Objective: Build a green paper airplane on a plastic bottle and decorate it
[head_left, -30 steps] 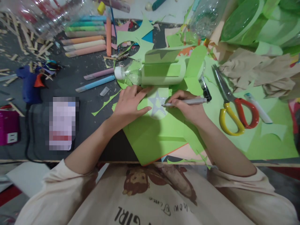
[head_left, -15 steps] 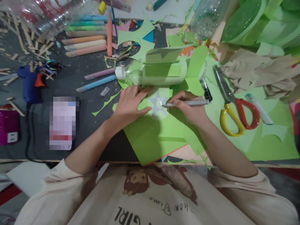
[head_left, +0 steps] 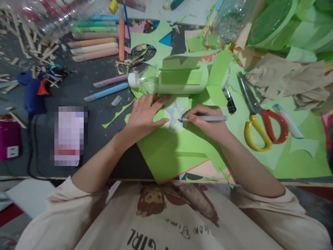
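My left hand [head_left: 145, 114] lies with spread fingers on the green paper [head_left: 166, 152], its thumb beside a pale round piece [head_left: 172, 126] that bears a grey star [head_left: 171, 117]. In my right hand [head_left: 208, 121] is a grey pen [head_left: 214, 118], pinched between thumb and fingers, its tip at the star's right side. Just beyond both hands lies a clear bottle with a white cap [head_left: 133, 80], wrapped in light green paper [head_left: 179, 83]. A small black-ended tube [head_left: 230, 102] rests right of the bottle.
Scissors [head_left: 256, 111] with yellow and red handles lie at right, near crumpled brown paper [head_left: 291, 78]. At left are a phone [head_left: 69, 135] and a blue glue gun [head_left: 33, 93]. Markers [head_left: 96, 54], wood sticks and paper scraps lie farther back.
My right hand and the pen have shifted slightly left and down across the star. My left hand stays in nearly the same place.
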Demonstrator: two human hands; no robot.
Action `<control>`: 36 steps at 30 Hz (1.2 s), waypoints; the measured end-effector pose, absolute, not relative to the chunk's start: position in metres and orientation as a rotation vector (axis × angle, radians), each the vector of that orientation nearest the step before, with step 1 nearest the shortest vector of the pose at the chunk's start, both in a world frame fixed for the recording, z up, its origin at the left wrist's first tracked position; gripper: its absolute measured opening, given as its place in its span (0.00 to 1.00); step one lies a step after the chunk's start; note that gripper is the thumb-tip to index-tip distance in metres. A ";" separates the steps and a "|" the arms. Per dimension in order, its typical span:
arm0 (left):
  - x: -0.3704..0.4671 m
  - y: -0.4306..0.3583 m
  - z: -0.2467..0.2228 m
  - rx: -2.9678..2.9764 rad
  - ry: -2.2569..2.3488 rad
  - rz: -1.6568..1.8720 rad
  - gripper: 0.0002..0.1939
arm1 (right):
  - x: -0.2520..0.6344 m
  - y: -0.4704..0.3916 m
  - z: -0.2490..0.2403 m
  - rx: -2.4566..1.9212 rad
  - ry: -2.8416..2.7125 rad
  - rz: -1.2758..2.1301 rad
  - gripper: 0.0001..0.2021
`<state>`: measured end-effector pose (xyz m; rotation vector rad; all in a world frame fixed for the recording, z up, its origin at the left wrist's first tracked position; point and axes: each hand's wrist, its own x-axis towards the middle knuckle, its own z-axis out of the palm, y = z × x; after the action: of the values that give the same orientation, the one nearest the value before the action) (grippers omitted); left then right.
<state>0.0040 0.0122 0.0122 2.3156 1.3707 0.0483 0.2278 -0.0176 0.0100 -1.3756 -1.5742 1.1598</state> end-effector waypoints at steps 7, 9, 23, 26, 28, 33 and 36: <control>0.007 0.012 0.017 2.298 1.404 -0.016 0.32 | 0.230 -0.018 0.009 -1.351 -1.599 1.179 0.07; 0.007 0.012 0.017 2.295 1.406 -0.024 0.32 | 0.231 -0.018 0.008 -1.321 -1.603 1.181 0.07; 0.004 0.012 0.012 2.311 1.373 0.064 0.31 | 0.229 -0.018 0.007 -1.359 -1.609 1.185 0.10; 0.003 0.012 0.011 2.317 1.365 0.086 0.32 | 0.229 -0.017 0.007 -1.345 -1.629 1.219 0.09; 0.003 0.012 0.010 2.319 1.369 0.079 0.32 | 0.229 -0.017 0.007 -1.341 -1.622 1.226 0.09; 0.004 0.012 0.012 2.314 1.381 0.046 0.32 | 0.229 -0.016 0.006 -1.347 -1.556 1.216 0.09; 0.004 0.012 0.013 2.316 1.385 0.033 0.32 | 0.230 -0.016 0.005 -1.365 -1.558 1.222 0.09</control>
<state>0.0044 0.0122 0.0133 2.3162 1.3854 0.0333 0.2301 -0.0159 0.0048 -1.3651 -1.5578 1.2216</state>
